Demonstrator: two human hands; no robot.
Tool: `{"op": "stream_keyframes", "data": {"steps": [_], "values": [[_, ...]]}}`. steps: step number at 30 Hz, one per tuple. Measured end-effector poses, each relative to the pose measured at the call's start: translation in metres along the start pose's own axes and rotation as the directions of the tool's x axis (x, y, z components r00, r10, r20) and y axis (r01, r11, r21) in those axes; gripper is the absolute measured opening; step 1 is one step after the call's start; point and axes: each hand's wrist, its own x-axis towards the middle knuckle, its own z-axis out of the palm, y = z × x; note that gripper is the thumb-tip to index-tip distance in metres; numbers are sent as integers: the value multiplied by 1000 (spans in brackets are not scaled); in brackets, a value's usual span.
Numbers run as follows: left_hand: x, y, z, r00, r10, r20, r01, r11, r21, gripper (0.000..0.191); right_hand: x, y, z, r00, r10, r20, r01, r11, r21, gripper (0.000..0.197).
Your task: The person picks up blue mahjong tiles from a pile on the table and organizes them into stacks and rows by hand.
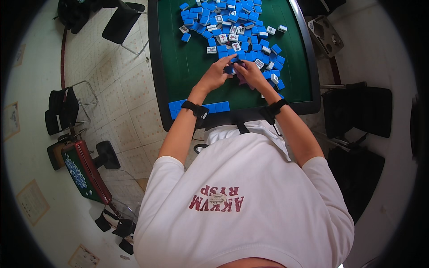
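Blue-backed mahjong tiles [243,16] lie in a loose heap on the green mahjong table [181,77], some with their white faces up. At the near edge of the heap my left hand [216,74] has its thumb and fingers around a blue-backed mahjong tile [229,69]. Close beside it, my right hand [252,73] pinches a purple cloth [244,79], which hangs below the fingers next to that tile. A row of blue-backed tiles [216,107] lies along the near left edge, partly hidden by my left forearm. A few tiles lie partly behind my right forearm.
A dark raised rim [158,67] borders the table. Black chairs stand at the upper left [123,25] and at the right [357,110]. A small side stand [325,36] is by the right rim. Another mahjong table [88,171] with tiles stands at the far left.
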Motion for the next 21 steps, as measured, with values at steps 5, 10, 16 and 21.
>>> {"op": "stream_keyframes", "data": {"steps": [5,10,16,21], "values": [[1,-11,-3,999,42,-8,-41,992,117,77,-4,-2,1,1000,-12,22,12,1000,9,23],[-1,-12,0,982,189,-4,-183,953,241,61,-10,-11,8,995,-101,10,101,984,-148,21],[-6,-11,-5,997,64,-48,-45,943,330,43,-2,-1,11,999,-38,4,38,996,-85,20],[-24,-48,-21,987,25,-159,58,865,499,33,-1,-6,6,997,17,-77,-32,978,-204,21]]}}
